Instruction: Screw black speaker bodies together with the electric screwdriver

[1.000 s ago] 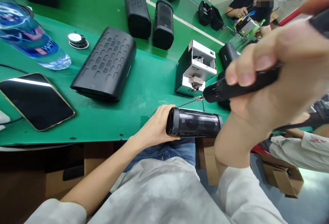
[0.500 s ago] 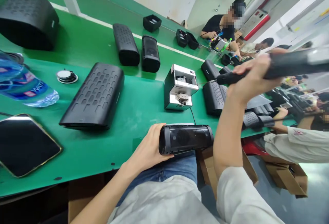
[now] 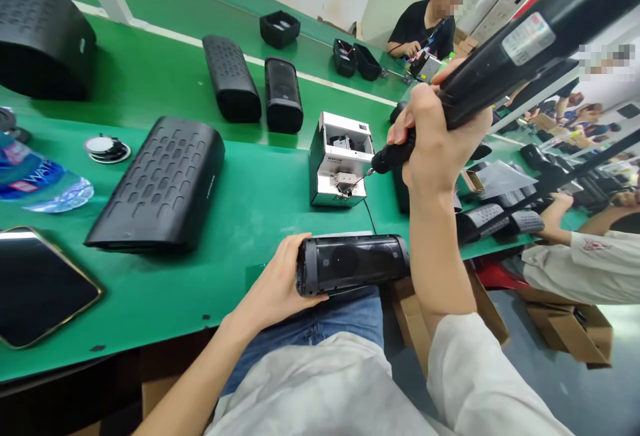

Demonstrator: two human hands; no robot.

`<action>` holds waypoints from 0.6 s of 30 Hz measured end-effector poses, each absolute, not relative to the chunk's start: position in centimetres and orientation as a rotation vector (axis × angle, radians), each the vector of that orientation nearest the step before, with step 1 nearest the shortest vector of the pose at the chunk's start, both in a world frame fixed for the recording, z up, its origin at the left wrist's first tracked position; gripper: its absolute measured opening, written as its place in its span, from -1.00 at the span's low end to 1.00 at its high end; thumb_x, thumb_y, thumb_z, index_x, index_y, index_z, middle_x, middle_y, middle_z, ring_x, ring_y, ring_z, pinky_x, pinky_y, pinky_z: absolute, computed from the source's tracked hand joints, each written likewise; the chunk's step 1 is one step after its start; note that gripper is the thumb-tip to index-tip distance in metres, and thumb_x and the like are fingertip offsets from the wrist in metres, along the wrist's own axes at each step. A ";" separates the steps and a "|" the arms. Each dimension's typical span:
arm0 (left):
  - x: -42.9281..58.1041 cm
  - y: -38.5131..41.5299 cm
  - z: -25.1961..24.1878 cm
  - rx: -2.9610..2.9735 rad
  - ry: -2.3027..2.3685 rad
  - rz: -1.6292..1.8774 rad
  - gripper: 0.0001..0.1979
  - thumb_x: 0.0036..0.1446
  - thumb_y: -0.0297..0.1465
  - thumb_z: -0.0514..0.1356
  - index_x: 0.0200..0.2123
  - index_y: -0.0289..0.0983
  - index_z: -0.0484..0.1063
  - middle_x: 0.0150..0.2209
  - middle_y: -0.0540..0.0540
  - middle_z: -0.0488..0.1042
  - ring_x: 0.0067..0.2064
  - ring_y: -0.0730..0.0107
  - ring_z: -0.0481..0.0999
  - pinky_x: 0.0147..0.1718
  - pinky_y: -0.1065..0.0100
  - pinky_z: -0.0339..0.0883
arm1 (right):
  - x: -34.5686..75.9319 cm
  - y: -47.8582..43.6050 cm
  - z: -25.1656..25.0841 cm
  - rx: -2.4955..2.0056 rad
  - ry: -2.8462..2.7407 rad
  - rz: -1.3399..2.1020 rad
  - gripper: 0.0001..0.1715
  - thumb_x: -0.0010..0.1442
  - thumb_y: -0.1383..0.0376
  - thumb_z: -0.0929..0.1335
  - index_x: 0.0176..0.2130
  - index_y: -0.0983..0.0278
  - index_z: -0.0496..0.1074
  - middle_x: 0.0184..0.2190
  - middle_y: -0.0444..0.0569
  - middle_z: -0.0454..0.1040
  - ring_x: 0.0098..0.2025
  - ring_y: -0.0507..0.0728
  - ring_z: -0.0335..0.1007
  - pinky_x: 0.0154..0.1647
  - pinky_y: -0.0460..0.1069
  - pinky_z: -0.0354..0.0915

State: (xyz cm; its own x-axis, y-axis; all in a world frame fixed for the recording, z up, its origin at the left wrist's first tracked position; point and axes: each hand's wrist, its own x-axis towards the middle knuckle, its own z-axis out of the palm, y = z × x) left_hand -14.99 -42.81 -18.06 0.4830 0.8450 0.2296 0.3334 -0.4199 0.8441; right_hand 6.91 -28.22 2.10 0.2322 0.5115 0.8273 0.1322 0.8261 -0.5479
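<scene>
My left hand (image 3: 285,273) is closed round the left end of a black speaker (image 3: 357,264), which lies sideways at the table's near edge with its glossy face up. In my right hand (image 3: 440,129) is a black electric screwdriver (image 3: 500,56), gripped by its body and slanting down to the left. Its bit tip reaches the front of a silver and black screw feeder (image 3: 343,159); whether a screw sits on the tip is too small to tell.
On the green table (image 3: 250,203) stands a large black speaker housing (image 3: 160,183). A phone (image 3: 45,289) and a water bottle (image 3: 40,179) lie at the left. More speakers (image 3: 283,95) stand farther back. Across the table a person in black (image 3: 425,29) works; another person's sleeve (image 3: 575,259) is at the right.
My right hand has brought the screwdriver left and down, so its tip has come to the screw feeder's front. My left hand keeps its hold on the speaker. The view has shifted slightly.
</scene>
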 end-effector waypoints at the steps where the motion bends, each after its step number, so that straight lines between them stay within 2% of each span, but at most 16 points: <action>1: -15.0 -42.8 -18.0 1.972 0.975 0.856 0.06 0.08 -0.25 0.60 0.46 -0.06 0.04 0.36 -0.31 0.35 0.41 -0.28 0.47 0.37 -0.26 0.47 | 6.8 -28.2 2.1 -0.577 -1.325 0.285 -0.72 0.28 0.16 0.56 -0.21 0.02 0.39 -0.61 -0.33 0.21 -0.69 0.05 0.07 -0.68 0.05 0.08; 4: -15.0 -42.8 -17.9 1.968 0.981 0.851 0.04 0.08 -0.24 0.59 0.45 -0.06 0.05 0.35 -0.30 0.36 0.40 -0.27 0.47 0.35 -0.25 0.48 | 6.6 -28.0 2.0 -0.559 -1.283 0.251 -0.73 0.30 0.20 0.55 -0.22 0.05 0.38 -0.63 -0.35 0.19 -0.71 0.03 0.06 -0.69 0.03 0.09; 8: -15.0 -42.7 -18.0 1.976 0.976 0.847 0.05 0.09 -0.24 0.59 0.45 -0.06 0.03 0.35 -0.31 0.34 0.40 -0.28 0.46 0.35 -0.27 0.47 | 6.5 -27.9 1.8 -0.587 -1.305 0.256 -0.70 0.32 0.15 0.56 -0.22 0.06 0.38 -0.62 -0.35 0.20 -0.70 0.04 0.14 -0.68 0.04 0.13; 13: -15.0 -42.8 -17.9 1.986 0.961 0.829 0.06 0.10 -0.25 0.59 0.46 -0.07 -0.01 0.36 -0.34 0.31 0.41 -0.32 0.44 0.35 -0.32 0.46 | 7.1 -27.9 1.8 -0.656 -1.293 0.204 -0.67 0.33 0.00 0.56 -0.22 -0.06 0.37 -0.60 -0.31 0.15 -0.67 0.07 0.03 -0.64 0.09 0.09; 16: -15.0 -42.7 -17.8 1.985 0.965 0.829 0.05 0.11 -0.22 0.59 0.46 -0.06 0.00 0.35 -0.33 0.32 0.41 -0.32 0.44 0.35 -0.32 0.46 | 7.4 -27.6 1.5 -0.719 -1.309 0.164 -0.74 0.37 -0.11 0.49 -0.15 -0.16 0.38 -0.55 -0.28 0.21 -0.62 0.12 0.06 -0.54 0.13 0.16; 18: -15.0 -42.7 -17.8 1.988 0.967 0.834 0.05 0.11 -0.20 0.59 0.46 -0.06 0.01 0.35 -0.33 0.32 0.40 -0.31 0.45 0.36 -0.31 0.46 | 7.3 -27.3 1.2 -0.741 -1.326 0.170 -0.71 0.38 -0.18 0.47 -0.12 -0.19 0.38 -0.53 -0.27 0.26 -0.58 0.14 0.07 -0.48 0.15 0.20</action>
State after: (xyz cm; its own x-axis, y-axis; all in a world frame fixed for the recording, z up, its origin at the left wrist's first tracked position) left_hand -14.98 -42.73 -17.79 0.5002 0.8373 0.2207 0.3417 -0.4250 0.8382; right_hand 7.33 -27.32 1.23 0.2672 0.5135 0.8154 0.2917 0.7634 -0.5763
